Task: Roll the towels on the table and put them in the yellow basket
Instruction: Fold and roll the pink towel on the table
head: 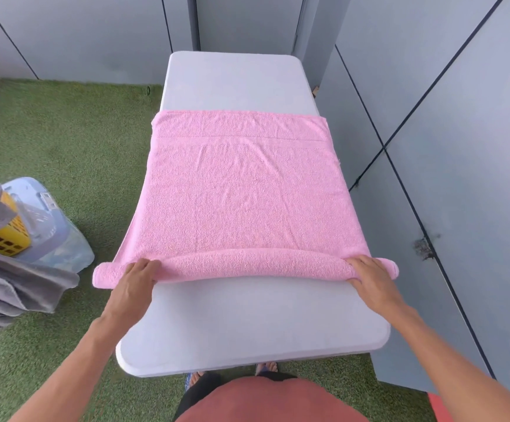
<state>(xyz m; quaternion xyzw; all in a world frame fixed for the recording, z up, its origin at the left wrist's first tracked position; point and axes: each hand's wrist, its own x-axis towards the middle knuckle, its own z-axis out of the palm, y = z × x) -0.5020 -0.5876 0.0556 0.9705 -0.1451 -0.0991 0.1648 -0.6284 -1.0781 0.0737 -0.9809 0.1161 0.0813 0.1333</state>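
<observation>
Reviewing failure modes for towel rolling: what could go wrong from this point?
1. The pink towel is wider than the white table, and the roll's ends overhang both sides, so they may sag and roll loose or uneven.
2. The left hand and right hand grip near the ends only; the middle could slacken or bow.
3. Creases in the flat part may get rolled in.
4. The yellow basket is partly covered by grey towels, which could hamper the drop.

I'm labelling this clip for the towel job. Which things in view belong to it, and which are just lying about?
Part of the job:
pink towel, partly rolled
left hand and right hand, both gripping the roll
white table
yellow basket

Just lying about:
grey towels, off the table
clear plastic bin
</observation>
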